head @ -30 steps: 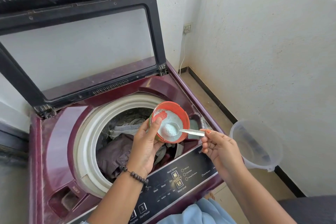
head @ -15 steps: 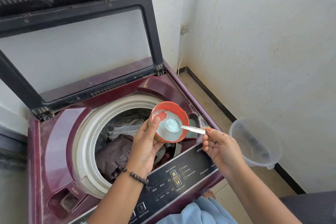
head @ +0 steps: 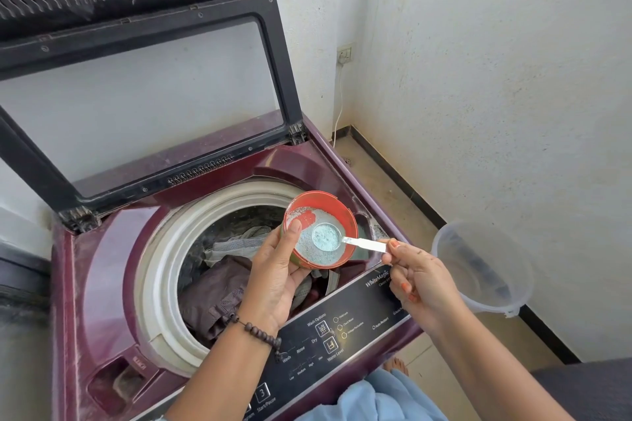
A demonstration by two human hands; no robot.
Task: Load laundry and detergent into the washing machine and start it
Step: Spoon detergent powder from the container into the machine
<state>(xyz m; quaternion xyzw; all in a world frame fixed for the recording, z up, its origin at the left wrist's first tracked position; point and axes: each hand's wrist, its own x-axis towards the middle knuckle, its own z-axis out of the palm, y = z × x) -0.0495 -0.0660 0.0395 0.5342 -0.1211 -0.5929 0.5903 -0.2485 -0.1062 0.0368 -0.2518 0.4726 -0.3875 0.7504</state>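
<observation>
The washer stands with its lid raised upright against the back wall. The drum holds laundry, dark brownish cloth in front and pale grey cloth behind it.

The left hand grips an orange tub from below, thumb hooked over the near rim, and holds it tilted above the right side of the drum opening. Pale blue-white detergent lies in the tub.

The right hand pinches the handle end of a metal scoop between thumb and forefinger; the other fingers are curled. The scoop bowl sits inside the tub, filled level with powder.

The control panel runs along the front edge, below both wrists. A clear bucket sits on the floor to the right of the washer, near the side wall.
</observation>
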